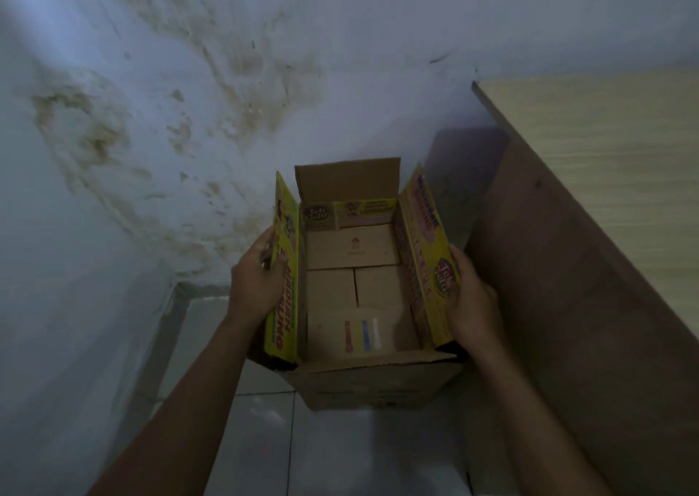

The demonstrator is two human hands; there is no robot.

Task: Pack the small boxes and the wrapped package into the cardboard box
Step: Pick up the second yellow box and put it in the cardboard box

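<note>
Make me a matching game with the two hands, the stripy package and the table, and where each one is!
Things:
1. left hand
2. right hand
3. striped package
4. table

Places:
A. inside the cardboard box, at its near end
B. grips the right yellow flap
C. stands to the right of the box
D. grips the left yellow flap

Pairs: 1-D, 2-B, 3-A, 4-C.
</note>
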